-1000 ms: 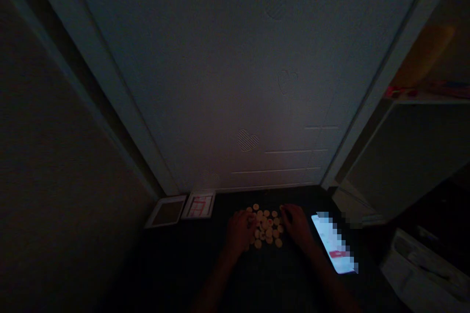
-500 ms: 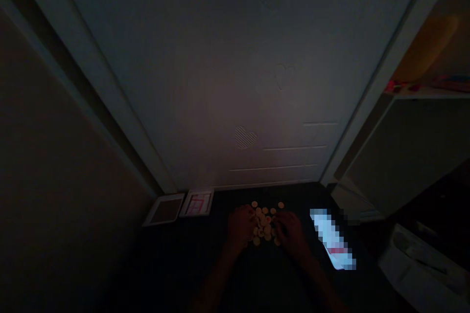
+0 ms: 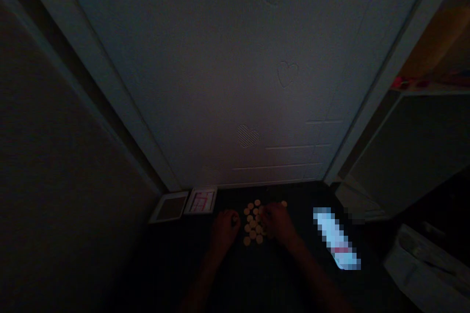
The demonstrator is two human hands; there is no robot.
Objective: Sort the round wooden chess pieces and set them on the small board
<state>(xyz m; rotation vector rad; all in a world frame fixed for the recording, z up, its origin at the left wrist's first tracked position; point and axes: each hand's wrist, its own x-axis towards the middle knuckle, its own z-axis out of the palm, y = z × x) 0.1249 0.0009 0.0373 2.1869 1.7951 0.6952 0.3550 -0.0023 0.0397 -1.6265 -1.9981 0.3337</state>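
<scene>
Several small round pale pieces (image 3: 252, 234) lie in a loose cluster on the dark tabletop (image 3: 253, 274). My left hand (image 3: 223, 229) rests just left of the cluster, fingers curled together; whether a piece is inside cannot be made out in the dim light. Over the cluster's right side is my right hand (image 3: 279, 222), its fingers bent down onto the pieces and covering some of them. What those fingertips pinch, if anything, is hidden. One single piece (image 3: 284, 204) sits apart, behind the right hand.
A lit, pixelated phone-like object (image 3: 336, 239) lies to the right. Two flat framed items, a dark one (image 3: 171, 208) and one with pink lines (image 3: 201, 201), stand at the back left. Behind rises a pale panel (image 3: 205, 107) with heart reliefs. A white box-like object (image 3: 426, 264) is at lower right.
My left hand has drawn away to the left of the pieces. My right hand has moved left over them. The pieces are now spread flatter and further left.
</scene>
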